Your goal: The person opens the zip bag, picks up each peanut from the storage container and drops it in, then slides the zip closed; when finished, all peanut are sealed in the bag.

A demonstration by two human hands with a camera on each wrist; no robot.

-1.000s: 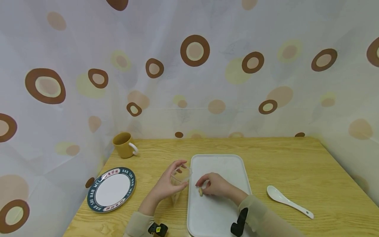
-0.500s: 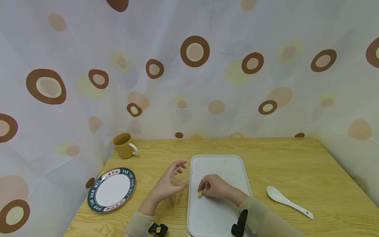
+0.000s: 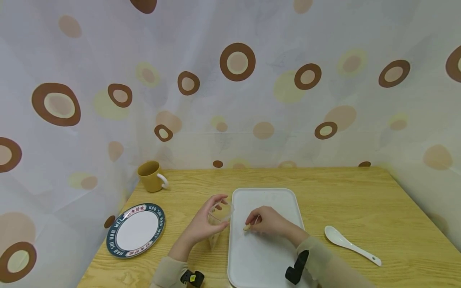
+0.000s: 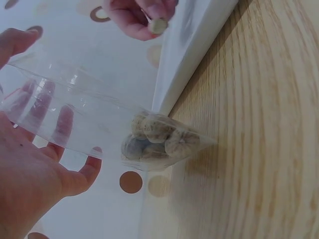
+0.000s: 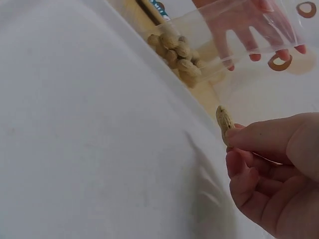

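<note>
A clear plastic bag (image 4: 94, 109) with several peanuts (image 4: 159, 137) at its bottom hangs from my left hand (image 3: 201, 224). Thumb and fingers hold its mouth spread wide, left of the white tray (image 3: 264, 262). Over that tray, my right hand (image 3: 271, 223) pinches one unshelled peanut (image 5: 224, 122) between thumb and fingertips, a little to the right of the bag. The right wrist view shows the bare tray surface, with the bag and its peanuts beyond the tray's edge.
At the left lies a plate (image 3: 136, 232) with a dark patterned rim. Behind it stands a yellow mug (image 3: 149, 180) with a white handle. A white spoon (image 3: 338, 237) lies right of the tray. A patterned curtain (image 3: 263, 92) closes off the back and sides.
My right hand has picked the peanut up from the tray and moved slightly up and to the right with it. The left hand and bag have stayed in place.
</note>
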